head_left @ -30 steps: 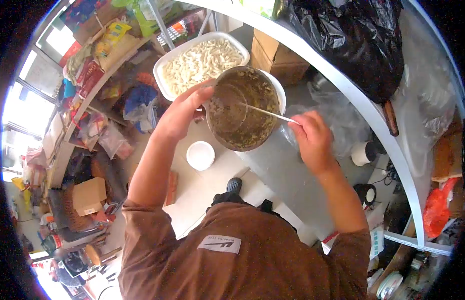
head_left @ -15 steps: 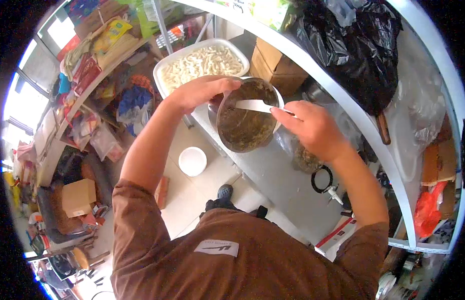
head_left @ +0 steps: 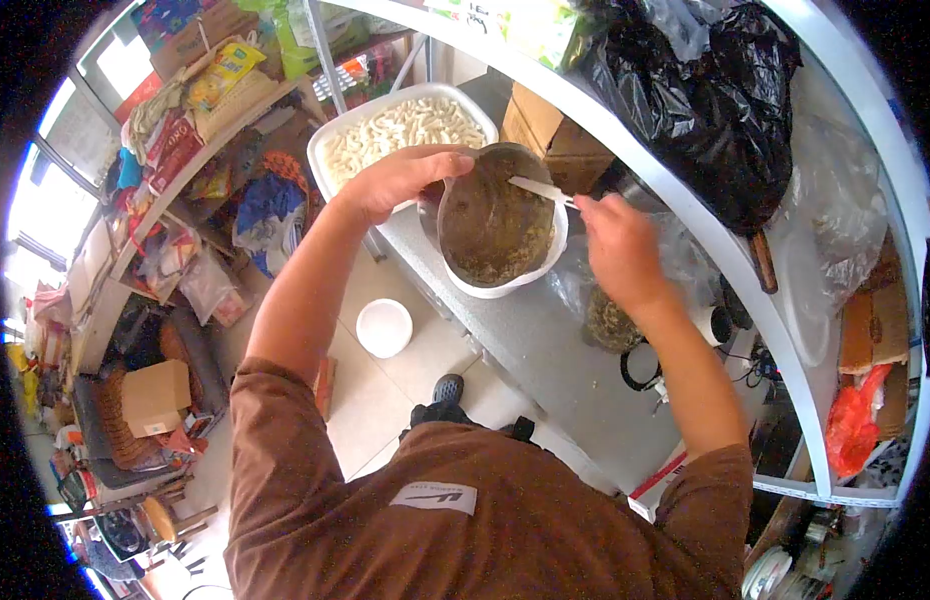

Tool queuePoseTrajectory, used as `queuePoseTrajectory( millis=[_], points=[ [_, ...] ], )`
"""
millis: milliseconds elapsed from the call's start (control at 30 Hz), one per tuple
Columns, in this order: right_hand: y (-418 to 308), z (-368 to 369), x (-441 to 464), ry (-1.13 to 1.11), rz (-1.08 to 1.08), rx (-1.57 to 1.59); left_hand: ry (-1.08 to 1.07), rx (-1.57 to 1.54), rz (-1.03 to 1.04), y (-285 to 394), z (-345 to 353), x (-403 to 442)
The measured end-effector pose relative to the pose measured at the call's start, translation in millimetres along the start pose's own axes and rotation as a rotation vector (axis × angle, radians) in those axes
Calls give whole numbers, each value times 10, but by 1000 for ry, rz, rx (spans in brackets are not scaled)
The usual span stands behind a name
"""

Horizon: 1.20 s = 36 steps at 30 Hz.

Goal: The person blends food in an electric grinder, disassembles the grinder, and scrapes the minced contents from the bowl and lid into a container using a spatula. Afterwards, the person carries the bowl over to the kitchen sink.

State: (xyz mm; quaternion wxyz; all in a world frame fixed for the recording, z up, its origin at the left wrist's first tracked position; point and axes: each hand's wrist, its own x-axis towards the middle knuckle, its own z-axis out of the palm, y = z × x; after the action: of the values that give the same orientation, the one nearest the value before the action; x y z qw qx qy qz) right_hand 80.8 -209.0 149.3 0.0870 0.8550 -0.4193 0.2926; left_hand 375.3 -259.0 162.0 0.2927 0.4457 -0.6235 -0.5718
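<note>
My left hand grips the upper left rim of a metal pot, with its thumb over the edge. The pot is tilted, and its inside is smeared with brown-green paste. Beneath it shows the rim of a white tub, partly hidden by the pot. In my right hand is a white spatula, held by its handle. Its blade lies across the pot's upper right edge, with the tip inside. Below my right hand, a clear plastic bag holds a similar greenish-brown stuff.
Behind my left hand stands a white basin of pale, finger-shaped pieces. A cardboard box sits beside it on the grey counter. A white shelf edge curves above, carrying a black bag. On the floor is a white lid or bucket.
My right hand has drawn the spatula up and right, from inside the pot to its edge. The pot has shifted slightly, and more of the white tub's rim shows below it.
</note>
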Motion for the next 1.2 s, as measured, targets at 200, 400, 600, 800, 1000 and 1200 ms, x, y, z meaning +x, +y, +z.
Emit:
queuePoseTrajectory(
  millis=[200, 400, 600, 800, 1000, 1200],
  points=[
    [-5, 84, 159, 45, 37, 180, 73, 62, 35, -67, -9, 84],
    [57, 205, 92, -59, 114, 25, 118, 12, 61, -96, 5, 101],
    [-95, 175, 169, 190, 166, 294, 121, 54, 50, -50, 29, 23],
    [-226, 117, 203, 88, 1062, 1460, 221, -58, 125, -429, 110, 114],
    [-261, 118, 241, 224, 1112, 1673, 287, 6, 341, -578, 283, 195],
    [-285, 100, 174, 396, 1240, 1792, 447, 315, 475, -526, 550, 164]
  ],
)
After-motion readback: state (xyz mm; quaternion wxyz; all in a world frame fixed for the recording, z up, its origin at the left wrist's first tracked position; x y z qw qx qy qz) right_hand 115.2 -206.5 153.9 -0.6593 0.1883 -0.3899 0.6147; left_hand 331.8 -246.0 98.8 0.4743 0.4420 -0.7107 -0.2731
